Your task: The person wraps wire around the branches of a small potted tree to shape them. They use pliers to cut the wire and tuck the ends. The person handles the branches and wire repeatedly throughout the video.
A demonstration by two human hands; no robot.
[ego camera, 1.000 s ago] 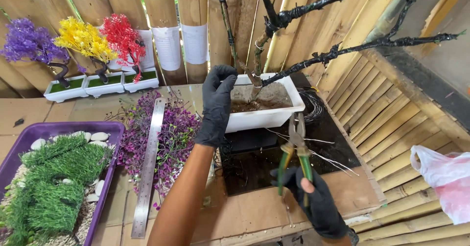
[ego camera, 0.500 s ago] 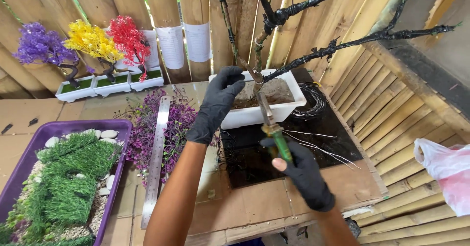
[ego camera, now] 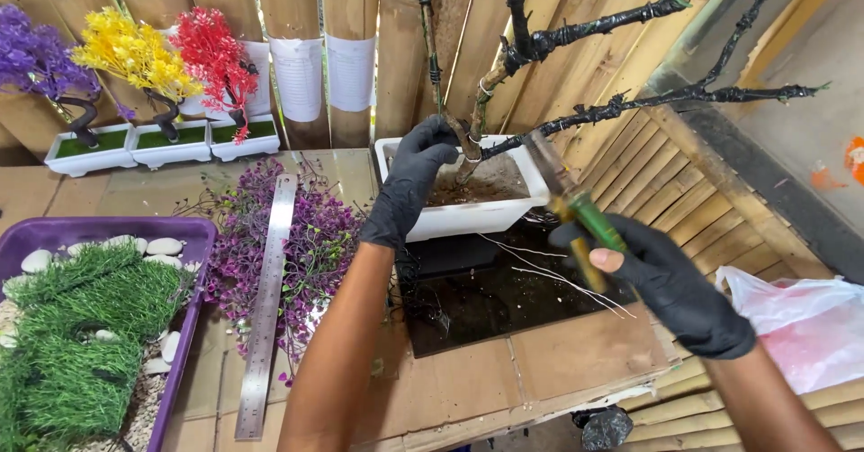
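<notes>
My left hand, in a black glove, grips the base of a bare black-wrapped tree trunk that stands in a white rectangular pot filled with brown soil. My right hand, also gloved, holds pliers with green and yellow handles, jaws raised toward a black branch near the trunk. Thin white wires lie on the black tray under the pot.
A long steel ruler lies across purple artificial foliage. A purple tray at left holds green fake grass and white pebbles. Three small artificial trees, purple, yellow and red, stand against the bamboo fence. A pink-white plastic bag lies at right.
My right hand lifted the pliers from low over the black tray up toward the branch beside the trunk. My left hand stayed at the trunk's base.
</notes>
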